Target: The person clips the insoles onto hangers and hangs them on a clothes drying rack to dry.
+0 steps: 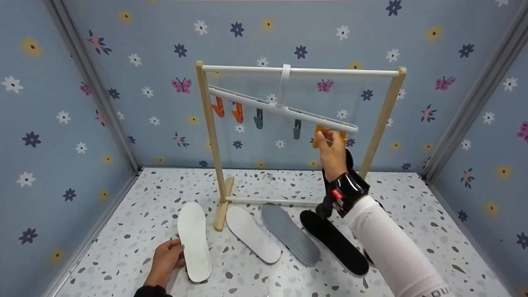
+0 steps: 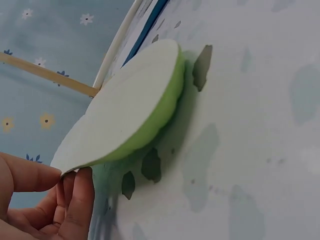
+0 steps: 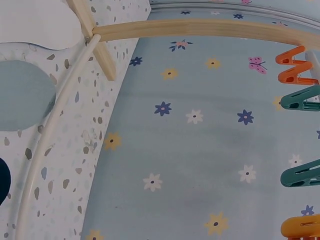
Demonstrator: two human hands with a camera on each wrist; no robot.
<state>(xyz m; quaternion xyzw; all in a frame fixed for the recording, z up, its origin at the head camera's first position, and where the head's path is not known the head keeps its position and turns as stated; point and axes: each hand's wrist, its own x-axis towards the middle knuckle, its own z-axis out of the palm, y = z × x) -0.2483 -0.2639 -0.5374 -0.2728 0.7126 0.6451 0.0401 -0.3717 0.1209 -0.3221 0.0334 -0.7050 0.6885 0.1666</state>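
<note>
My left hand [image 1: 165,258] pinches the edge of a whitish insole with a green underside [image 2: 125,105] between thumb and fingers. That insole is tilted on its side, one edge raised from the speckled tabletop. Up at the lower right end of a slanted white clip hanger [image 1: 247,100], my right hand [image 1: 333,150] pinches a yellow clothespin [image 1: 317,138]. Another yellow clothespin [image 1: 343,135] is partly hidden behind the fingers. Two orange clothespins [image 1: 238,113] and two dark green ones [image 1: 258,119] hang from the same bar. My right fingers lie outside the right wrist view.
The hanger hooks over the white top rod [image 1: 346,72] of a wooden-sided rack [image 1: 211,136]. In front of the rack lie a white insole [image 1: 252,234], a grey insole [image 1: 291,234] and a black insole [image 1: 334,242]. Flower-patterned walls [image 1: 264,37] enclose the back and sides.
</note>
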